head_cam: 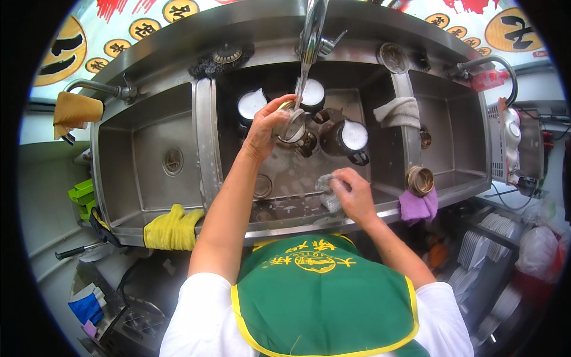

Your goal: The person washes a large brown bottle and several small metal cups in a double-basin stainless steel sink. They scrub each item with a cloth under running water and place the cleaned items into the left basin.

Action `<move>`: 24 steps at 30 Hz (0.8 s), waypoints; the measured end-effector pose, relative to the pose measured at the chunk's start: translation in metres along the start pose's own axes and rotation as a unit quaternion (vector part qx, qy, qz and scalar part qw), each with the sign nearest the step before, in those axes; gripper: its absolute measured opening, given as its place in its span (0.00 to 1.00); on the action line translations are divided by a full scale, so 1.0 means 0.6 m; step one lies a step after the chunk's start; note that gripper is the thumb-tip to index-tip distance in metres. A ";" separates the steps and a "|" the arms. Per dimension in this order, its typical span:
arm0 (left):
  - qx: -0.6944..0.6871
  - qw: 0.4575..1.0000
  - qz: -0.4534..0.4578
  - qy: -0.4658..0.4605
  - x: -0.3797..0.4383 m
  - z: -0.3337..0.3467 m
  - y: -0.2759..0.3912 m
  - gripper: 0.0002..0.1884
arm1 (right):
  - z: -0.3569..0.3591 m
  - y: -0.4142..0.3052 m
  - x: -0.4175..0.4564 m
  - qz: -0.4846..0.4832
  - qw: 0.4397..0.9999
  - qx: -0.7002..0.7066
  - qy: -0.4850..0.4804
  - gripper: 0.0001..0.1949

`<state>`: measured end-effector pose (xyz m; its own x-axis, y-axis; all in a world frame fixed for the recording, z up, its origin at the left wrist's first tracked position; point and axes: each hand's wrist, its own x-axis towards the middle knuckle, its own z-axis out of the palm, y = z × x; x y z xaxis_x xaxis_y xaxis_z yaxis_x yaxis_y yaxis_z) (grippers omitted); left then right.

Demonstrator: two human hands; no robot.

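Note:
My left hand (267, 122) grips a small gold-rimmed round piece (287, 106), perhaps a lid, under the faucet (312, 33). Water runs from the spout onto it. Lower right, my right hand (357, 194) pinches a wet grey scrubbing cloth (331, 201) over the front of the middle basin (290, 180). Dark handled jugs stand in this basin. White foam tops the left jug (252, 105), the back jug (313, 94) and the right jug (354, 134). Another vessel (307, 143) sits partly hidden below my left hand.
The left basin (147, 174) and right basin (455, 138) flank the middle one. A white cloth (399, 112) drapes the right divider, with a brass-coloured ring (419, 180) near a purple cloth (418, 205). A yellow cloth (174, 228) hangs over the front edge.

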<state>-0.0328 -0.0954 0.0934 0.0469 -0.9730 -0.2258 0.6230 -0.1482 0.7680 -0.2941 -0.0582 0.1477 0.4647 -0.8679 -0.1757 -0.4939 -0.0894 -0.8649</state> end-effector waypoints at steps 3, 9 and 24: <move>0.014 0.999 0.016 -0.033 0.020 0.018 0.016 0.26 | 0.015 -0.007 0.006 0.028 0.998 0.050 -0.009 0.10; -0.064 0.997 0.017 -0.027 0.017 0.033 0.000 0.23 | 0.049 -0.090 0.092 0.092 0.972 0.215 0.015 0.13; -0.116 0.986 0.073 0.095 -0.021 0.040 0.020 0.27 | 0.113 -0.040 0.168 0.028 0.974 0.222 -0.024 0.11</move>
<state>-0.0447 -0.0889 0.1200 0.2808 -0.9271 -0.2481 0.7591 0.0564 0.6485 -0.1853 -0.1106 0.1187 0.4847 -0.8410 -0.2403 -0.1570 0.1866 -0.9698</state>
